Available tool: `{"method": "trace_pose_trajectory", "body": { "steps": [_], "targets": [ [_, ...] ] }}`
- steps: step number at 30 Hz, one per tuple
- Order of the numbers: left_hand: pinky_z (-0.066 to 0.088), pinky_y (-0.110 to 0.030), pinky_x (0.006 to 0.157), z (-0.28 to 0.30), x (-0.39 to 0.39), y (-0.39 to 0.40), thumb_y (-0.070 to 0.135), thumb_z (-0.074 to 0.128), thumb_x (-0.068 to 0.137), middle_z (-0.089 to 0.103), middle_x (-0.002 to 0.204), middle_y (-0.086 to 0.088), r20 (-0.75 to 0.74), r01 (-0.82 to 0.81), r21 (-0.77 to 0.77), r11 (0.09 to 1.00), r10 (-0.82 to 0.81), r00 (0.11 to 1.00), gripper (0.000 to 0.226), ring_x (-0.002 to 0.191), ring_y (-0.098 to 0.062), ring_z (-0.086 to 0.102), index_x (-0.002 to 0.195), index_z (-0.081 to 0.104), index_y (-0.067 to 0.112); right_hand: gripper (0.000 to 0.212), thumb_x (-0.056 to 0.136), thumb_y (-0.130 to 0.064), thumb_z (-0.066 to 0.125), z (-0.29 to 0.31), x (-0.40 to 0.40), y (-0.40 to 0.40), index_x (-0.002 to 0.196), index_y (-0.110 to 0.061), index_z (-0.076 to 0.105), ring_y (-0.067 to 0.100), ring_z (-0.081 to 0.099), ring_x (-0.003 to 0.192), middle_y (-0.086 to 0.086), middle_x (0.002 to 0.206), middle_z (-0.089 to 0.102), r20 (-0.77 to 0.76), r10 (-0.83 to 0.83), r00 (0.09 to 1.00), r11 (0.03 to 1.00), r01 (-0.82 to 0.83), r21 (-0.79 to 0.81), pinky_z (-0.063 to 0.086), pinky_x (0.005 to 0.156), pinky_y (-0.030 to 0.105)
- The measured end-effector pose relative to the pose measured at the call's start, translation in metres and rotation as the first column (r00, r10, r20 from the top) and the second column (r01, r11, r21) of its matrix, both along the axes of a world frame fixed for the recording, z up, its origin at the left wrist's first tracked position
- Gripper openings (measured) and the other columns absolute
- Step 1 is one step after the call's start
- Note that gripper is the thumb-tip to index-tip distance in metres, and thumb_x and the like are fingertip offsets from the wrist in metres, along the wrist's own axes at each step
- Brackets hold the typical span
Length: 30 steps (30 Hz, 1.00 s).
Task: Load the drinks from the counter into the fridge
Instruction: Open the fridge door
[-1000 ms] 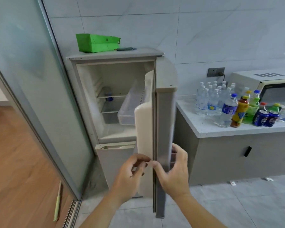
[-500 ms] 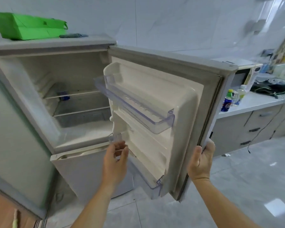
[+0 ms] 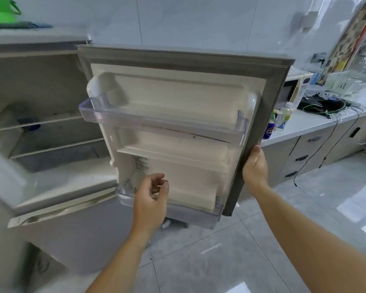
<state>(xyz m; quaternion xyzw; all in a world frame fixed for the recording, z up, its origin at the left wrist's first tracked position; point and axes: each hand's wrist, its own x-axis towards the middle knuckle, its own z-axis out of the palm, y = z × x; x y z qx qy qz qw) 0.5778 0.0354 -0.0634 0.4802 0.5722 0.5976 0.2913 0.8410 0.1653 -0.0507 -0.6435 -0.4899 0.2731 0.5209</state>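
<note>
The small fridge [image 3: 51,149] stands open with wire shelves inside and a small dark item [image 3: 29,123] on the upper shelf. Its door [image 3: 178,89] is swung wide and faces me, showing two clear plastic door bins [image 3: 156,121]. My right hand [image 3: 255,166] grips the door's outer edge, fingers wrapped behind it. My left hand [image 3: 151,197] hovers in front of the lower bin with fingers loosely curled, holding nothing. Most drinks are hidden behind the door; a blue can [image 3: 269,129] and some bottles [image 3: 283,117] show on the white counter [image 3: 304,125].
A green box [image 3: 0,11] and a dark cloth [image 3: 19,24] lie on the fridge top. A microwave [image 3: 292,92], tangled cables [image 3: 330,106] and a white basket [image 3: 347,81] sit on the counter at right. Drawers are below it. Glossy tiled floor spreads to the right.
The door has swung wider and now faces me. My right hand stayed on its outer edge. My left hand came off the door and hovers by the lower bin. The view turned right.
</note>
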Motion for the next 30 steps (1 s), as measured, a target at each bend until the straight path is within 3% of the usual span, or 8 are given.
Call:
{"method": "trace_pose_trajectory", "body": {
  "steps": [3, 8, 11, 16, 22, 27, 30],
  "targets": [
    [0.054, -0.026, 0.080, -0.004, 0.021, 0.016, 0.022, 0.064, 0.095, 0.065, 0.097, 0.019, -0.069, -0.038, 0.001, 0.999, 0.037, 0.997, 0.021, 0.092, -0.007, 0.063, 0.104, 0.061, 0.040, 0.054, 0.105, -0.052, 0.018, 0.001, 0.014, 0.038, 0.131, -0.018, 0.051, 0.017, 0.047, 0.104, -0.004, 0.110, 0.053, 0.020, 0.070, 0.997, 0.998, -0.070, -0.007, 0.035, 0.091, 0.034],
    [0.050, -0.014, 0.076, -0.014, 0.071, 0.044, 0.021, 0.065, 0.094, 0.067, 0.096, 0.019, -0.097, -0.141, -0.038, 0.989, 0.136, 0.986, 0.027, 0.091, -0.005, 0.064, 0.100, 0.060, 0.048, 0.043, 0.107, -0.041, 0.026, -0.001, 0.036, 0.090, 0.119, -0.009, 0.053, 0.022, 0.053, 0.108, 0.003, 0.111, 0.058, 0.067, 0.275, 0.959, 0.958, -0.280, 0.070, 0.040, 0.090, 0.035],
    [0.050, -0.013, 0.073, -0.018, 0.115, 0.067, 0.019, 0.065, 0.094, 0.067, 0.094, 0.012, -0.096, -0.208, -0.069, 0.976, 0.201, 0.975, 0.023, 0.088, -0.004, 0.063, 0.099, 0.061, 0.041, 0.032, 0.107, -0.038, 0.030, -0.002, 0.049, 0.123, 0.090, -0.016, 0.046, 0.009, 0.047, 0.076, -0.005, 0.083, 0.049, 0.102, 0.392, 0.914, 0.913, -0.400, 0.075, 0.036, 0.068, 0.029],
    [0.049, -0.009, 0.071, -0.021, 0.173, 0.096, 0.023, 0.064, 0.095, 0.065, 0.094, 0.025, -0.064, -0.254, -0.150, 0.956, 0.247, 0.967, 0.018, 0.089, 0.002, 0.062, 0.101, 0.061, 0.040, 0.031, 0.107, -0.039, 0.033, 0.006, 0.058, 0.171, 0.077, -0.033, 0.039, -0.009, 0.047, 0.064, -0.013, 0.072, 0.045, 0.121, 0.494, 0.861, 0.866, -0.499, 0.017, 0.029, 0.056, 0.016],
    [0.048, -0.005, 0.064, -0.027, 0.191, 0.114, 0.032, 0.062, 0.095, 0.062, 0.096, 0.032, -0.059, -0.301, -0.200, 0.932, 0.295, 0.954, 0.015, 0.091, 0.008, 0.061, 0.104, 0.061, 0.044, 0.032, 0.107, -0.041, 0.031, 0.009, 0.055, 0.210, 0.077, -0.033, 0.040, -0.006, 0.049, 0.064, -0.013, 0.071, 0.046, 0.102, 0.532, 0.841, 0.846, -0.533, -0.017, 0.031, 0.057, 0.019],
    [0.051, -0.012, 0.070, -0.018, 0.191, 0.146, 0.027, 0.061, 0.096, 0.065, 0.098, 0.015, -0.058, -0.279, -0.198, 0.940, 0.273, 0.960, 0.016, 0.088, 0.007, 0.060, 0.104, 0.060, 0.041, 0.026, 0.107, -0.038, 0.031, 0.013, 0.054, 0.234, 0.095, -0.024, 0.049, 0.002, 0.047, 0.069, -0.014, 0.075, 0.050, 0.083, 0.564, 0.821, 0.826, -0.560, -0.068, 0.034, 0.062, 0.026],
    [0.047, -0.004, 0.069, -0.008, 0.193, 0.167, 0.018, 0.061, 0.096, 0.064, 0.102, 0.010, -0.073, -0.247, -0.155, 0.956, 0.238, 0.968, 0.022, 0.088, 0.008, 0.058, 0.106, 0.059, 0.037, 0.027, 0.107, -0.037, 0.032, 0.016, 0.055, 0.244, 0.087, -0.027, 0.047, 0.005, 0.043, 0.066, -0.012, 0.072, 0.047, 0.098, 0.580, 0.809, 0.815, -0.574, -0.083, 0.033, 0.065, 0.029]
  ]
}}
